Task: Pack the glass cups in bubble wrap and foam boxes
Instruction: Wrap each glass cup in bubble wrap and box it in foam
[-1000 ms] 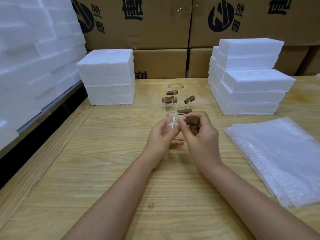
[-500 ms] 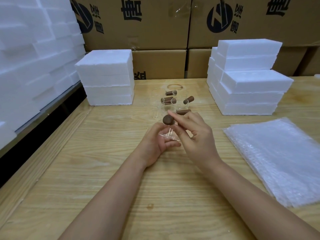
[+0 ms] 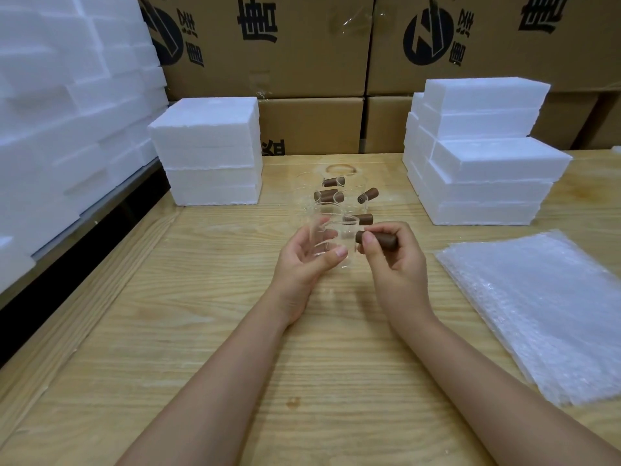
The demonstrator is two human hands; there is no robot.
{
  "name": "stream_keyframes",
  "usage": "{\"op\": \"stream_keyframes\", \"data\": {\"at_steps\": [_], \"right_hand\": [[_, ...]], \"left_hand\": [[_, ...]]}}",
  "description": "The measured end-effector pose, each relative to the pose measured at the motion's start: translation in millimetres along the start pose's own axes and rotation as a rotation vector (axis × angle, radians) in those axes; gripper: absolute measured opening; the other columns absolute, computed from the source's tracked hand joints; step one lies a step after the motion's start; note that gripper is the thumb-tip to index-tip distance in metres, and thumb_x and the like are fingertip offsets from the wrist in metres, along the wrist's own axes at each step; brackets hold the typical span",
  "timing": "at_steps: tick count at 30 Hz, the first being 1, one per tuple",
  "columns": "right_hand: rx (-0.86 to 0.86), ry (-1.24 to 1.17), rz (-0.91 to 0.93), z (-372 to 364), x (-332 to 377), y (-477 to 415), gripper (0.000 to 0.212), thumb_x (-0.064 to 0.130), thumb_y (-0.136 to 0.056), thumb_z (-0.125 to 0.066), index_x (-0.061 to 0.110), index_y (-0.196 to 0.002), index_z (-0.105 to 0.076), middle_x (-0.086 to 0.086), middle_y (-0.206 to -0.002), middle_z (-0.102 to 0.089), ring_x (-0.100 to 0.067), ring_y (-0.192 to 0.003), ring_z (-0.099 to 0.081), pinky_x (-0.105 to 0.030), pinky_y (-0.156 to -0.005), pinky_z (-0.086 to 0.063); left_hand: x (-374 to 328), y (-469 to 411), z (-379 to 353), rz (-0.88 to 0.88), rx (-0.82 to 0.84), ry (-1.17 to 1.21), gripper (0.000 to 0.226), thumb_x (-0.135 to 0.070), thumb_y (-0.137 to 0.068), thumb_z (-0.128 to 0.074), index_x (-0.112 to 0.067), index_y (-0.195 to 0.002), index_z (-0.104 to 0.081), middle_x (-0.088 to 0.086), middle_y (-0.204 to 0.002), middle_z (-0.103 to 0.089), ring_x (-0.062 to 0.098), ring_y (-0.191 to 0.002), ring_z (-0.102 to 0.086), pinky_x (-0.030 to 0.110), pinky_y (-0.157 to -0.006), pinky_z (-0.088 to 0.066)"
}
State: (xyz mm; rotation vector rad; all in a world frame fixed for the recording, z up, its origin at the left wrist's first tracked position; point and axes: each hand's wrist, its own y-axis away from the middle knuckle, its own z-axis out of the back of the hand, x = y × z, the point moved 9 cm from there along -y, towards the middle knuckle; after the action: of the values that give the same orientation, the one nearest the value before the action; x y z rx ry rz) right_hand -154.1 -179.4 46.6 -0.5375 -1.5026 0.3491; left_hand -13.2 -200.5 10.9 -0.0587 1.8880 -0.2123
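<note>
left hand (image 3: 302, 264): fingers and thumb curled round the clear body of one glass cup (image 3: 347, 238), held just above the surface (image 3: 218, 314).
right hand (image 3: 393, 264): thumb and fingers pinch the brown handle (image 3: 378, 240) of the same cup; the handle points right.
other glass cups (image 3: 331, 196): grouped on the surface just behind the hands, brown handles pointing various ways.
bubble wrap sheets (image 3: 537, 314): stacked flat on the right.
foam boxes: one stack far left (image 3: 208, 153), one far right (image 3: 484, 169).
cardboard cartons (image 3: 268, 45): along the rear.
</note>
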Motion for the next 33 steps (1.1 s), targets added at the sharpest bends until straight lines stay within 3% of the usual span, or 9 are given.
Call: {"op": "stream_keyframes", "data": {"at_steps": [7, 10, 15, 18, 23, 27, 31, 33], "right_hand": [[-0.051, -0.174, -0.149, 9.5, -18.4, -8.5, 0.013, 0.003, -0.093, -0.055, 0.012, -0.084, -0.058, 0.0, -0.071, -0.063, -0.005, -0.061, -0.06, -0.016, -0.061, -0.049], [-0.083, -0.134, -0.259, 13.2, -32.4, -10.2, 0.02, 0.011, -0.096, -0.052, 0.008, -0.079, -0.061, 0.007, -0.059, -0.059, -0.003, -0.049, -0.05, -0.016, -0.051, -0.043], [-0.115, -0.069, -0.4, 18.3, -52.0, -9.5, 0.041, 0.019, -0.1, -0.045, 0.009, -0.063, -0.059, 0.014, -0.043, -0.051, 0.001, -0.04, -0.041, -0.012, -0.043, -0.034], [-0.117, 0.005, -0.404, 20.6, -56.4, -9.2, 0.043, 0.021, -0.1, -0.045, 0.008, -0.061, -0.057, 0.012, -0.041, -0.047, -0.002, -0.04, -0.038, -0.014, -0.043, -0.032], [-0.095, 0.083, -0.352, 19.5, -54.5, -9.5, 0.044, 0.025, -0.101, -0.044, 0.011, -0.061, -0.056, 0.017, -0.041, -0.049, 0.003, -0.041, -0.042, -0.011, -0.044, -0.031], [-0.098, 0.163, -0.233, 18.8, -42.1, -10.4, 0.041, 0.024, -0.101, -0.045, 0.004, -0.067, -0.058, 0.019, -0.051, -0.058, 0.007, -0.051, -0.052, -0.009, -0.05, -0.035], [-0.096, 0.214, -0.209, 18.4, -37.7, -9.1, 0.039, 0.023, -0.101, -0.043, 0.017, -0.065, -0.056, 0.017, -0.056, -0.061, 0.009, -0.056, -0.054, -0.008, -0.054, -0.036], [-0.108, 0.265, -0.233, 20.6, -39.7, -8.6, 0.041, 0.024, -0.101, -0.041, 0.017, -0.064, -0.056, 0.012, -0.058, -0.06, 0.008, -0.056, -0.052, -0.009, -0.053, -0.036]], "left_hand": [[-5.4, 3.4, -1.5, -0.085, -0.032, -0.207, 0.069, -0.008, -0.063, -0.079, -0.019, -0.126, -0.051, 0.002, -0.113, -0.064, 0.014, -0.104, -0.059, 0.036, -0.095, -0.052], [-12.9, 6.0, -5.7, -0.186, -0.041, -0.347, 0.074, -0.005, -0.061, -0.085, -0.024, -0.123, -0.049, -0.002, -0.117, -0.061, 0.011, -0.114, -0.057, 0.027, -0.097, -0.049], [-23.5, 12.0, -13.3, -0.333, -0.053, -0.592, 0.076, -0.004, -0.063, -0.085, -0.042, -0.117, -0.047, -0.017, -0.122, -0.059, 0.003, -0.119, -0.053, 0.032, -0.101, -0.045], [-27.9, 14.5, -18.2, -0.393, -0.048, -0.666, 0.074, -0.007, -0.065, -0.08, -0.046, -0.117, -0.046, -0.029, -0.122, -0.054, -0.003, -0.121, -0.05, 0.02, -0.098, -0.042], [-23.7, 11.7, -15.2, -0.416, -0.067, -0.698, 0.087, 0.01, -0.065, -0.078, -0.051, -0.115, -0.041, -0.018, -0.13, -0.056, -0.001, -0.124, -0.05, 0.018, -0.102, -0.039], [-20.7, 10.2, -13.1, -0.392, -0.074, -0.649, 0.085, 0.009, -0.067, -0.079, -0.053, -0.109, -0.037, -0.024, -0.132, -0.054, -0.006, -0.124, -0.05, 0.007, -0.094, -0.037], [-22.3, 10.6, -12.0, -0.393, -0.091, -0.663, 0.086, 0.006, -0.066, -0.08, -0.054, -0.109, -0.037, -0.022, -0.131, -0.054, -0.007, -0.123, -0.049, 0.007, -0.094, -0.037], [-22.7, 10.9, -11.2, -0.382, -0.104, -0.7, 0.088, 0.004, -0.065, -0.081, -0.058, -0.11, -0.038, -0.021, -0.129, -0.056, -0.003, -0.123, -0.05, 0.014, -0.098, -0.039]]}}
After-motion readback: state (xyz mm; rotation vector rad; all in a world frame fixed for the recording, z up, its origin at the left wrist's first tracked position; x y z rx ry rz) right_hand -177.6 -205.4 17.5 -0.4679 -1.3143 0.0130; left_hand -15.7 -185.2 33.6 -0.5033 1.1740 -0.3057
